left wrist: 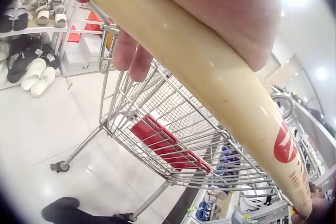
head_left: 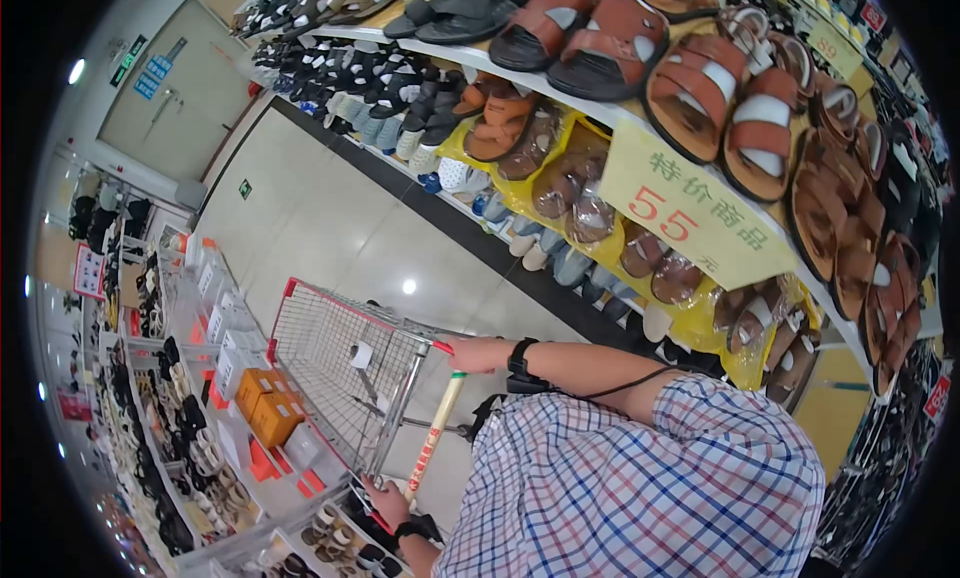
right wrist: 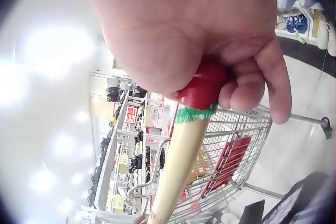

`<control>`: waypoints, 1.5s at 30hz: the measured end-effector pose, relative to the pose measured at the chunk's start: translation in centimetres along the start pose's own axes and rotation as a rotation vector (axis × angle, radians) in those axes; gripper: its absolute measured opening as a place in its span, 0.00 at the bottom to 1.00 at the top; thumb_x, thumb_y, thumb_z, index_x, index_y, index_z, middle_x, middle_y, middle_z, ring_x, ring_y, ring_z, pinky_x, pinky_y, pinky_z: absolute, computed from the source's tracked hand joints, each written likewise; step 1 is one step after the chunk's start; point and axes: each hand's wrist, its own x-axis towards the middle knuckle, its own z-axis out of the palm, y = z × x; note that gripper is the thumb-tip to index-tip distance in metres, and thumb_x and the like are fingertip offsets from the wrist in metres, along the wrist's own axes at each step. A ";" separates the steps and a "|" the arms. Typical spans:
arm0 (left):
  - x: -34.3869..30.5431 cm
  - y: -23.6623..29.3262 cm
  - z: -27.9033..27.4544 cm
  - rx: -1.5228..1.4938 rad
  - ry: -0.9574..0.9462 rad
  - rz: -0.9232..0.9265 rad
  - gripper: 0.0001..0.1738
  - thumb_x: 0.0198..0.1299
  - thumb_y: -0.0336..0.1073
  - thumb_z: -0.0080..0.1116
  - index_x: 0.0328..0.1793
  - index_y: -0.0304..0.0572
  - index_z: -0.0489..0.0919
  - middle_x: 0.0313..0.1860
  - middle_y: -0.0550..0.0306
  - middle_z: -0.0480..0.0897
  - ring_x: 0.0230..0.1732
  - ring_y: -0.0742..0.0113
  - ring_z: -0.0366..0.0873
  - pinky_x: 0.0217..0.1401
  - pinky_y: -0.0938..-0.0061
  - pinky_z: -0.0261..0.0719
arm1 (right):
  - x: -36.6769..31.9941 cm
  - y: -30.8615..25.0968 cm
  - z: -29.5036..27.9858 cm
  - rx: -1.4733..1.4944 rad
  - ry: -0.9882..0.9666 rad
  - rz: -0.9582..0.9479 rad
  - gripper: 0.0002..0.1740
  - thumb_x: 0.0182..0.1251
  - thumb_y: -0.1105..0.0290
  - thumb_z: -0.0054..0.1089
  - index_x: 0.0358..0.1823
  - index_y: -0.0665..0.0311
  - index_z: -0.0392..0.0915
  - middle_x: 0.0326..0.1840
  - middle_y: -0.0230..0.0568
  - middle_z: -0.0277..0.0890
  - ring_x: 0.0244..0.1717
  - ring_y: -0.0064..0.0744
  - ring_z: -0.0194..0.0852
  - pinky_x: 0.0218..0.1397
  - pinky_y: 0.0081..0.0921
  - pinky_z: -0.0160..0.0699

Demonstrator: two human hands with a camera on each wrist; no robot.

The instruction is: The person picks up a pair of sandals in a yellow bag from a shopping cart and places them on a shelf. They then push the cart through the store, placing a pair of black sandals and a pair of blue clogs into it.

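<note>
A wire shopping cart (head_left: 345,353) stands before the person, its cream handle (head_left: 437,433) printed with red lettering. My left hand (head_left: 390,503) holds one end of this handle; in the left wrist view the palm lies against the bar and two fingertips (left wrist: 134,58) show beyond it. At the opposite end my right hand (head_left: 478,355) grips the red end cap (right wrist: 202,88), just past a green band. One finger of that hand sticks out loosely from the cap. The cart's basket shows bare wire and a red panel (left wrist: 168,142).
Sandals (head_left: 700,88) line a shelf on the right, with a yellow price sign (head_left: 695,203) hanging from its edge. Shoe boxes (head_left: 268,406) and shoe racks (head_left: 185,418) flank the cart's left. A tiled aisle (head_left: 350,218) leads toward a door (head_left: 172,88).
</note>
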 end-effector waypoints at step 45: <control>24.2 10.3 -1.4 0.161 -0.304 0.276 0.37 0.56 0.36 0.49 0.74 0.37 0.59 0.77 0.30 0.53 0.53 0.38 0.81 0.56 0.52 0.79 | 12.2 1.1 -3.2 -0.024 0.593 0.442 0.16 0.61 0.74 0.47 0.51 0.62 0.66 0.32 0.51 0.75 0.20 0.50 0.79 0.11 0.45 0.81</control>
